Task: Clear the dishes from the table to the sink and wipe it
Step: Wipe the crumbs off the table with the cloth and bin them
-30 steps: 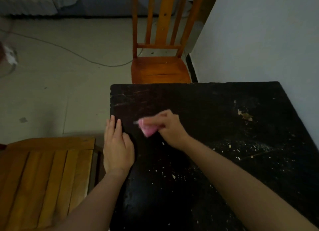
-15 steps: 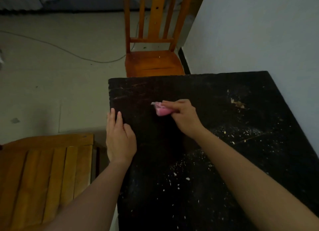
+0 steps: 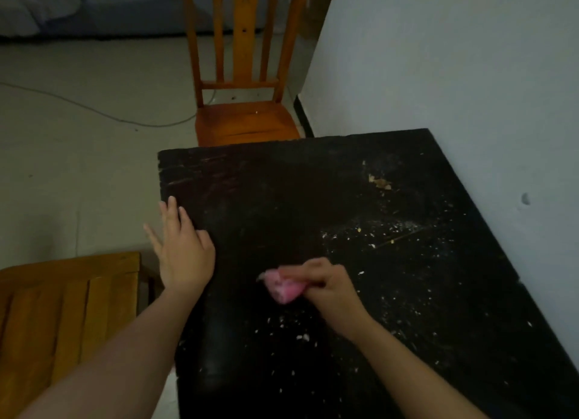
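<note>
Where the black tabletop [image 3: 282,199] comes closest, little white crumbs [image 3: 300,337] lie scattered on it. Just past them, the right hand [image 3: 329,288] has its fingers curled tight round a small pink cloth [image 3: 282,288] and holds it down on the tabletop. The cloth sticks out to the left of those fingers. It is bright pink, bunched up in a soft lump, and a bit blurry.

To the left and a little farther off, the left hand [image 3: 185,255] lies flat on the left edge of the tabletop. Its fingers are straight and spread, and it holds nothing. Its outer finger pokes out past the edge. The cloth and the left hand are apart, with bare black tabletop between them.

Beside that edge, low on the left, stands a wooden chair with slats [image 3: 62,309].

Farther along, more crumbs speckle the right side of the tabletop, and a tan scrap [image 3: 380,182] lies near the far right corner.

Past the far edge stands a tall-backed wooden chair [image 3: 244,121], its seat right up against the tabletop. A thin cable [image 3: 94,111] runs over the pale floor [image 3: 78,168]. A white wall [image 3: 454,58] runs along the right side.
</note>
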Motion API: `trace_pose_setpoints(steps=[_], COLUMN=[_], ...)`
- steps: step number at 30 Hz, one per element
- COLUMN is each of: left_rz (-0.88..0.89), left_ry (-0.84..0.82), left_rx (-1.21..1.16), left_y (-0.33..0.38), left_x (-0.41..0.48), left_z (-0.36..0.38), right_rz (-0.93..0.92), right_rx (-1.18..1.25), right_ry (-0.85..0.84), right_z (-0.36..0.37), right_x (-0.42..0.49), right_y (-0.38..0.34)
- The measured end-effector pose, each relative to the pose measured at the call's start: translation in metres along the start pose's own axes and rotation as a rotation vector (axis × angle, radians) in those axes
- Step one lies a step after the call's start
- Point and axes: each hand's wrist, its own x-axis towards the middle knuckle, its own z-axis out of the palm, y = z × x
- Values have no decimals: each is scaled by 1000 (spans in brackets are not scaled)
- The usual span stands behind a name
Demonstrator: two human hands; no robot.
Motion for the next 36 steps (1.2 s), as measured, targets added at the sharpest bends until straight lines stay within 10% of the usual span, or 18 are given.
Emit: trace_pose_setpoints(steps=[9, 17, 24, 33, 36], left_rz=[376, 265, 250, 242, 245], left_ry=[-122, -9, 22, -7, -3], left_rx=[-47, 10, 43, 42, 35], left_y=[124, 162, 164, 167, 167], left_x=[12, 16, 18, 10, 11], left_z=[57, 91, 96, 92, 92], right_rz=[61, 306, 289, 348, 322], right_rx=[177, -51, -105, 21, 44], right_ry=[619, 1081, 853, 170, 301], right_z=[-172, -326, -329, -267, -283], right_x=[61, 81, 77, -10, 3], right_y=[47, 169, 188, 134, 119])
